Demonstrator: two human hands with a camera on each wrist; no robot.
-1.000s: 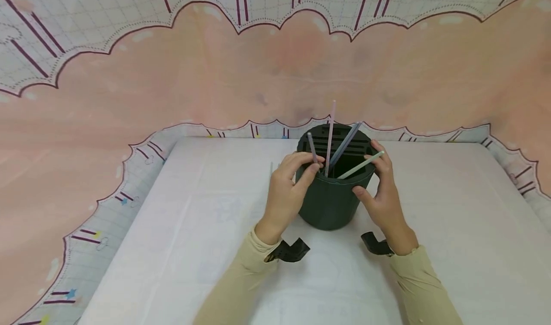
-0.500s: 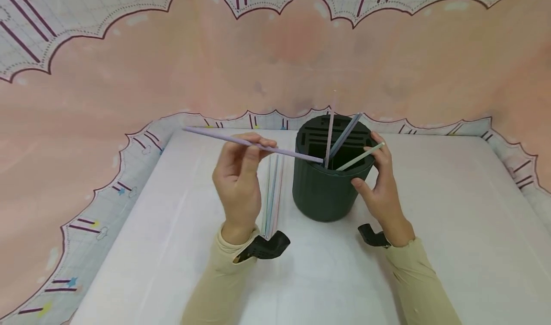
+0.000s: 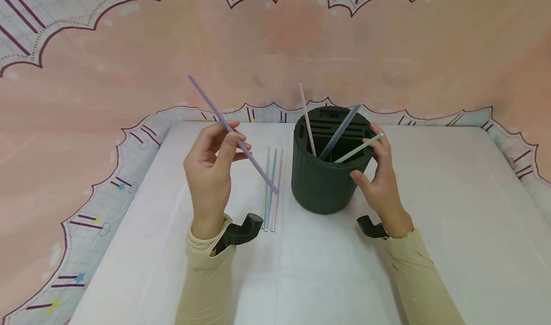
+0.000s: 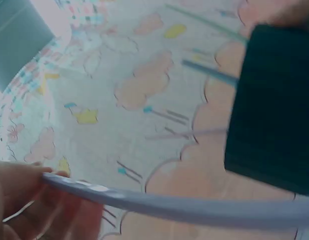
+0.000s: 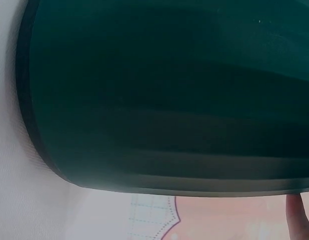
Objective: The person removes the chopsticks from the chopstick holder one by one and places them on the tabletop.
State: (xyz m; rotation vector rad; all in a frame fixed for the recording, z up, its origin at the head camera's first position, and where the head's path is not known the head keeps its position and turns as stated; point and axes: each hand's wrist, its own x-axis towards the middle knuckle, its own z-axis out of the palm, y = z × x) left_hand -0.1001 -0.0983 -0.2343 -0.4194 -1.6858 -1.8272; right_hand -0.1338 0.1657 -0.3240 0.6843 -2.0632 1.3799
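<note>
My left hand (image 3: 211, 167) pinches a purple straw (image 3: 257, 167) between thumb and fingers, left of the holder. The straw slants, its lower end nearest the table. In the left wrist view the straw (image 4: 194, 207) runs out from the fingers (image 4: 84, 220). My right hand (image 3: 382, 186) grips the dark green round holder (image 3: 323, 189), thumb on its side and fingers at the rim. A pink straw (image 3: 307, 119), a pair of blue straws (image 3: 340, 131) and a pale green straw (image 3: 359, 148) lean in its open front part. The holder's wall (image 5: 144, 100) fills the right wrist view.
On the white table (image 3: 129, 248), left of the holder, lie a green straw (image 3: 265, 191), a blue straw (image 3: 269, 196) and a pink straw (image 3: 280, 167) side by side. A patterned cloth (image 3: 275, 62) hangs behind the table. The holder's back has slots.
My left hand has drawn the purple straw out of the holder and moved left with it, turning it. The pink straw in the holder now leans left. My right hand keeps its grip.
</note>
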